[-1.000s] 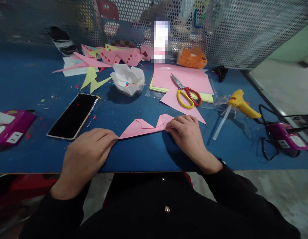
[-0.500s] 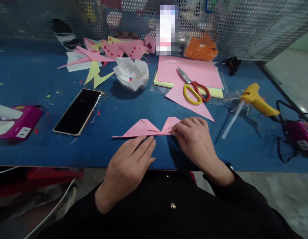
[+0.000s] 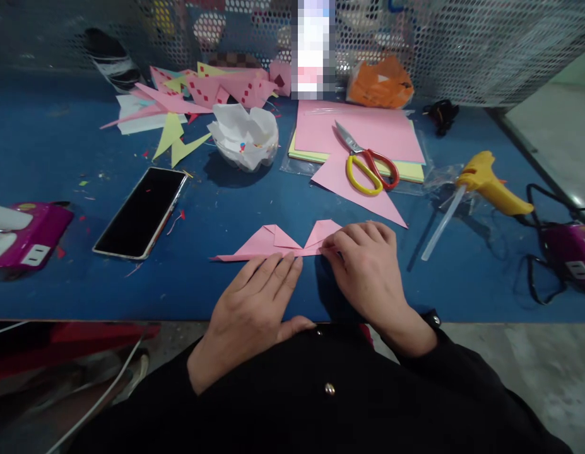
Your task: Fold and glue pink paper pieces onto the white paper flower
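The folded pink paper [image 3: 258, 244] lies parallel to the front edge of the tabletop [image 3: 202, 208], right end pinched by the right hand [image 3: 368, 268], near fold touched by the left hand [image 3: 252, 315], fingers extended, gripping nothing.

The person seated there wears a plain black top [image 3: 273, 410], rounded, shiny metal buttons [image 3: 329, 389] running down its front, with long black sleeves [image 3: 467, 384] that leave the left hand [image 3: 249, 315] and right hand [image 3: 370, 271] bare, another glinting button [image 3: 435, 320] showing at the right cuff.
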`<action>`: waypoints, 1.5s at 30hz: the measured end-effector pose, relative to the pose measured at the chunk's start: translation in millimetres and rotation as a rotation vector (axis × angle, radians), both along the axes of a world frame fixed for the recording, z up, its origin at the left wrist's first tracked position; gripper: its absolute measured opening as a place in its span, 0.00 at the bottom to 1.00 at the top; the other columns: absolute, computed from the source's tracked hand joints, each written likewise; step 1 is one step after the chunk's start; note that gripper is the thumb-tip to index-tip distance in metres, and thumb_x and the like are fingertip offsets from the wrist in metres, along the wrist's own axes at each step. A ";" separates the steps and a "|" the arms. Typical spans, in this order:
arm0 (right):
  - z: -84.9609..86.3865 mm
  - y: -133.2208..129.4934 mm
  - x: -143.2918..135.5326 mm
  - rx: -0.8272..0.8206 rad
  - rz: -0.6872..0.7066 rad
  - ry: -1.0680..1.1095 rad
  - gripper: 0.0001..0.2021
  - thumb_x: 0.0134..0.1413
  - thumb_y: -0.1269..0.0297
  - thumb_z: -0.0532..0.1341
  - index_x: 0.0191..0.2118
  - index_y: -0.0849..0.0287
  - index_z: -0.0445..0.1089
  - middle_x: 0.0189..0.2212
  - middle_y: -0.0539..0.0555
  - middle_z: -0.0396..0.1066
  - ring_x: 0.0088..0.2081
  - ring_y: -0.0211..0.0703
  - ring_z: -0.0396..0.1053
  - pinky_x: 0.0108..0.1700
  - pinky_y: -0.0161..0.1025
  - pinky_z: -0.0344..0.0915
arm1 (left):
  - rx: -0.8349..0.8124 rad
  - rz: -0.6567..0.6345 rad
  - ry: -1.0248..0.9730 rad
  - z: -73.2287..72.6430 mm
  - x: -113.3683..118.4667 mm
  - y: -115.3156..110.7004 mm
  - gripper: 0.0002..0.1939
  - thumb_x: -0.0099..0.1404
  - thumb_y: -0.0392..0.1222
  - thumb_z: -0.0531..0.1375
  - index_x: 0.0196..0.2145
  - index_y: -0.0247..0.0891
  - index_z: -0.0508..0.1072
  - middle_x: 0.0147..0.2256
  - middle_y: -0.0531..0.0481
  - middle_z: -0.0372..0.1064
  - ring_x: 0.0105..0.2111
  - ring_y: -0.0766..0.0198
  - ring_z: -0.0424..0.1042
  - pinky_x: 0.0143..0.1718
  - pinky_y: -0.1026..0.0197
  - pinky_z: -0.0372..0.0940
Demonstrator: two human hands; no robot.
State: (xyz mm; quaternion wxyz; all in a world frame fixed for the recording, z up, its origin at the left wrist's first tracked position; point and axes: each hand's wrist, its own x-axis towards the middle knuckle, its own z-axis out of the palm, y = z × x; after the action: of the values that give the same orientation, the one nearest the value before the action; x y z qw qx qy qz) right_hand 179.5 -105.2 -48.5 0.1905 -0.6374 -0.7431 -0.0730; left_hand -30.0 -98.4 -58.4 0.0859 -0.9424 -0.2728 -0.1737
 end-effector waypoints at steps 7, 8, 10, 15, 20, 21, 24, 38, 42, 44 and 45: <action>-4.6 -21.8 -1.3 0.088 0.092 0.037 0.11 0.66 0.68 0.56 0.50 0.62 0.70 0.44 0.58 0.79 0.48 0.49 0.72 0.54 0.49 0.62 | -0.044 0.024 -0.010 -2.2 8.8 1.7 0.39 0.70 0.66 0.47 0.58 0.26 0.70 0.54 0.35 0.73 0.51 0.46 0.71 0.60 0.41 0.57; -6.8 -26.7 -2.1 0.084 0.151 0.031 0.14 0.67 0.67 0.55 0.53 0.65 0.68 0.47 0.59 0.78 0.50 0.49 0.72 0.55 0.48 0.62 | -0.050 0.027 -0.007 -2.1 9.2 1.5 0.39 0.70 0.66 0.47 0.58 0.25 0.70 0.54 0.35 0.73 0.51 0.46 0.71 0.61 0.40 0.56; -11.5 -34.6 -4.3 0.053 0.254 0.005 0.19 0.68 0.64 0.54 0.58 0.70 0.66 0.53 0.63 0.75 0.56 0.50 0.69 0.58 0.48 0.63 | -0.054 0.030 0.004 -1.6 9.7 1.0 0.38 0.71 0.64 0.49 0.58 0.25 0.69 0.54 0.35 0.73 0.52 0.45 0.71 0.63 0.40 0.53; -19.7 -40.0 -9.4 -0.036 0.349 -0.034 0.27 0.69 0.57 0.50 0.62 0.75 0.62 0.61 0.68 0.67 0.64 0.54 0.63 0.64 0.52 0.61 | -0.034 0.034 -0.007 -1.7 11.1 0.4 0.33 0.71 0.59 0.50 0.56 0.25 0.71 0.52 0.35 0.74 0.52 0.46 0.71 0.65 0.40 0.51; -21.7 -40.9 -9.5 -0.069 0.341 0.009 0.29 0.68 0.56 0.51 0.64 0.76 0.59 0.62 0.70 0.64 0.66 0.56 0.59 0.65 0.55 0.61 | -0.001 0.013 -0.006 -3.7 11.1 0.9 0.33 0.72 0.58 0.50 0.56 0.22 0.70 0.53 0.33 0.74 0.53 0.45 0.71 0.63 0.41 0.55; -21.4 -41.8 -8.9 -0.070 0.326 0.009 0.29 0.68 0.55 0.51 0.64 0.76 0.59 0.62 0.71 0.64 0.66 0.56 0.59 0.65 0.55 0.61 | 0.000 0.008 -0.004 -3.9 10.8 1.0 0.34 0.72 0.58 0.50 0.56 0.22 0.70 0.53 0.32 0.73 0.53 0.45 0.71 0.62 0.41 0.56; -19.4 -44.9 -5.8 -0.067 0.274 -0.028 0.30 0.69 0.54 0.50 0.63 0.79 0.60 0.62 0.72 0.64 0.66 0.56 0.60 0.65 0.54 0.61 | -0.015 0.004 -0.007 -3.8 9.8 0.8 0.35 0.72 0.60 0.50 0.56 0.21 0.70 0.54 0.32 0.73 0.54 0.44 0.71 0.60 0.43 0.60; -19.9 -55.5 22.2 -0.054 0.044 -0.150 0.34 0.69 0.50 0.47 0.64 0.80 0.56 0.60 0.75 0.66 0.63 0.62 0.63 0.63 0.55 0.60 | -0.068 0.015 -0.023 -4.8 8.0 -2.7 0.41 0.71 0.64 0.48 0.58 0.18 0.68 0.57 0.29 0.69 0.58 0.44 0.69 0.61 0.44 0.62; -16.8 -55.6 21.6 -0.109 0.043 -0.203 0.34 0.70 0.47 0.43 0.66 0.74 0.56 0.62 0.71 0.64 0.64 0.60 0.61 0.63 0.56 0.58 | -0.062 0.099 -0.036 -4.3 4.3 -5.8 0.43 0.71 0.66 0.46 0.58 0.17 0.68 0.56 0.28 0.69 0.56 0.42 0.69 0.58 0.46 0.65; -14.9 -56.3 19.7 -0.141 0.039 -0.241 0.34 0.70 0.46 0.42 0.67 0.70 0.56 0.64 0.71 0.62 0.65 0.60 0.60 0.63 0.57 0.57 | -0.056 0.146 -0.034 -3.7 -1.0 -7.4 0.43 0.71 0.66 0.46 0.58 0.17 0.68 0.56 0.28 0.70 0.55 0.42 0.70 0.56 0.46 0.66; -14.2 -56.8 18.7 -0.152 0.037 -0.254 0.34 0.69 0.45 0.43 0.67 0.68 0.56 0.64 0.71 0.61 0.65 0.61 0.59 0.63 0.57 0.57 | -0.056 0.165 -0.028 -3.3 -4.5 -8.1 0.43 0.71 0.65 0.46 0.59 0.17 0.67 0.55 0.28 0.70 0.55 0.42 0.70 0.56 0.46 0.66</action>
State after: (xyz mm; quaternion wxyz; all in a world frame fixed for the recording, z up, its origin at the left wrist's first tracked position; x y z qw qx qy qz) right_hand 198.3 -162.0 -62.7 0.0474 -0.6217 -0.7762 -0.0930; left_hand -34.5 -106.6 -61.7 0.0695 -0.9161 -0.3557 -0.1714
